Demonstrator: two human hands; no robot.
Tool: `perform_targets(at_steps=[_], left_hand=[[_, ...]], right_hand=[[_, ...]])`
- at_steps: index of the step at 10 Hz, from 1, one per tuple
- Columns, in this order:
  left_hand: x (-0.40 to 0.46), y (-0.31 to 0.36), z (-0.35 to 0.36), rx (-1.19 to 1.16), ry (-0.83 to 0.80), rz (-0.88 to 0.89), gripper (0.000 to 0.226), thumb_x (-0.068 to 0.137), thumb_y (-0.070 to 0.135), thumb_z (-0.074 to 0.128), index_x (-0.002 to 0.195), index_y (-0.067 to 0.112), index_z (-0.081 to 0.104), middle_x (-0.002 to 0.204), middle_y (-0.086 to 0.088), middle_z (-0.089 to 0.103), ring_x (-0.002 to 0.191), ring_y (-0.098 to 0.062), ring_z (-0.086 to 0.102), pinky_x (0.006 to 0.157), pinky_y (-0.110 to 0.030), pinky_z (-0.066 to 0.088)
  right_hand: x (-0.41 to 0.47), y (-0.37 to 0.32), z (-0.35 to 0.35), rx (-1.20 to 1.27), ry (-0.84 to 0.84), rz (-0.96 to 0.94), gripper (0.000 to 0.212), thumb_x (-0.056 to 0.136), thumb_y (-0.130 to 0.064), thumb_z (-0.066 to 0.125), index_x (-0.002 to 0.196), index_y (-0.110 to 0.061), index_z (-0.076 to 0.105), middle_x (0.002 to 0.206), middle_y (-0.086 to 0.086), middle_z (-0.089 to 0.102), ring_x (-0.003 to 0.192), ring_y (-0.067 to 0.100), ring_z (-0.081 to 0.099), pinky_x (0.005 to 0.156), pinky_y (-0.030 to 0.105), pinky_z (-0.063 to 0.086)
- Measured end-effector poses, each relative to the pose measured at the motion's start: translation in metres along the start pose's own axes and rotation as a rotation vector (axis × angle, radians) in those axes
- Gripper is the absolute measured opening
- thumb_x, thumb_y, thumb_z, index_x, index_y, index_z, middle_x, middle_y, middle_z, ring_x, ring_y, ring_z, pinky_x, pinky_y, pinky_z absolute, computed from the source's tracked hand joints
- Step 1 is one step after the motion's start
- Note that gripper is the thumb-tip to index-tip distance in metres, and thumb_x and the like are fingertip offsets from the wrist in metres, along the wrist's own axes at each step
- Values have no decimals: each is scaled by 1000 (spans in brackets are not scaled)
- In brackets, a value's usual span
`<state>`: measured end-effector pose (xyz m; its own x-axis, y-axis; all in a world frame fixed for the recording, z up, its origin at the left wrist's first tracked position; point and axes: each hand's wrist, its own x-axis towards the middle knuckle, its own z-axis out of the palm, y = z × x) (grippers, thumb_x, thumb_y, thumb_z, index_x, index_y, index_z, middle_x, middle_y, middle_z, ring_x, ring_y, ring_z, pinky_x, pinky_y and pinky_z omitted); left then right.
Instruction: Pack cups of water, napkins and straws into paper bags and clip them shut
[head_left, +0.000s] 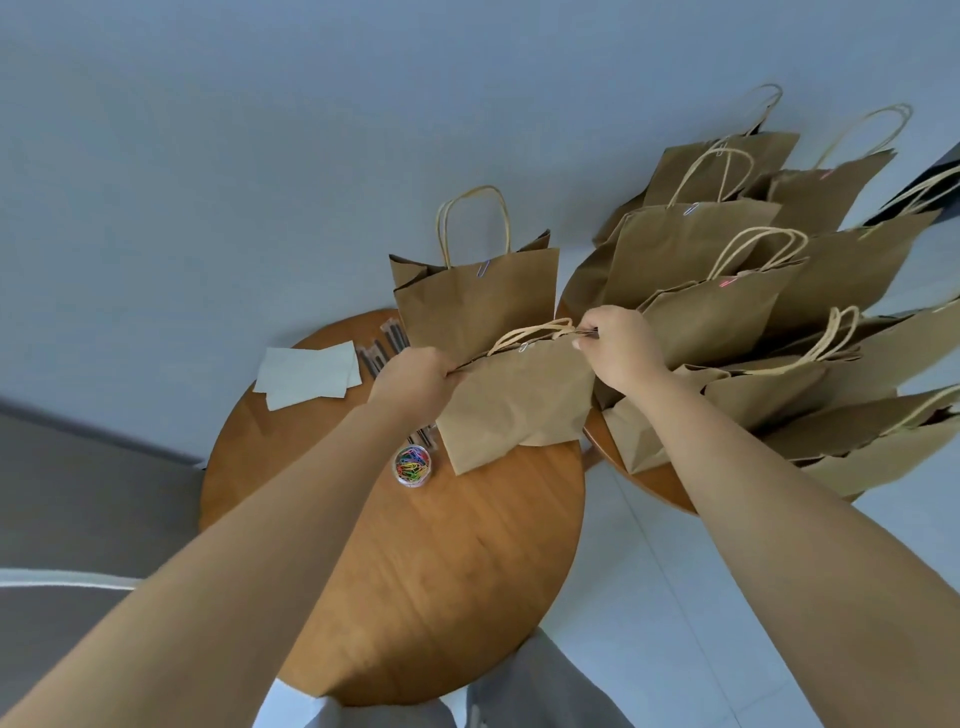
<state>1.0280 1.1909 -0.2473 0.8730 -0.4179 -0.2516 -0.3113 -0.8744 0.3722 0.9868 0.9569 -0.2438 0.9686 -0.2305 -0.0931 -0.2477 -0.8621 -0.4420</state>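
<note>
- Two hands grip the top edge of one brown paper bag: your left hand pinches the left corner of the mouth, and your right hand pinches the right corner beside the twisted paper handles.
- Keep both top edges pulled taut and level between your hands, so the mouth stays flat and the paper clip sitting just below the handles holds both layers.
- The bag stands on the round wooden worktop, between your hands, its body creased and slightly bulged.
- Behind your left hand stands another clipped bag; beyond your right hand is a cluster of clipped bags.
- Below your left hand sits the tub of coloured clips; napkins lie to its left.
</note>
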Motion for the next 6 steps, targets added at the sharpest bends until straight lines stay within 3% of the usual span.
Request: perform_targets(at_steps=[2,3,4,5,6], left_hand=[[8,4,10,65,-39,-19,28,99,24,43,94,9,66,71,-4,50,68,-23,51,58,-28,38],[11,4,10,71,-18,-31,25,98,24,43,93,10,64,66,-1,48,63,-20,48,51,-24,33],[10,4,3,45,-14,-74,21,95,22,45,85,8,58,62,0,46,56,-16,45,46,-23,29],[5,4,-6,-11,-10,-78,18,92,20,48,98,8,60,83,-8,60,73,-22,55,56,-27,39],[-7,8,-17,-25,27,-33,32,92,18,50,121,8,55,124,-14,55,107,-27,54,78,-30,44]], right_hand=[[4,5,12,-49,-24,39,13,92,-16,57,94,-7,66,94,11,66,77,18,52,66,26,38],[6,5,14,-58,-8,47,17,93,-16,56,103,-7,65,101,11,66,85,21,57,71,27,44],[3,0,8,-66,18,33,27,92,-14,56,118,-7,61,116,11,62,104,25,56,87,32,47],[-2,-5,-1,-49,30,37,37,93,-10,52,130,-6,51,128,13,54,118,27,48,97,37,43],[-19,-17,-9,-69,69,44,42,93,-10,52,135,-7,45,134,12,49,124,27,44,100,36,41]])
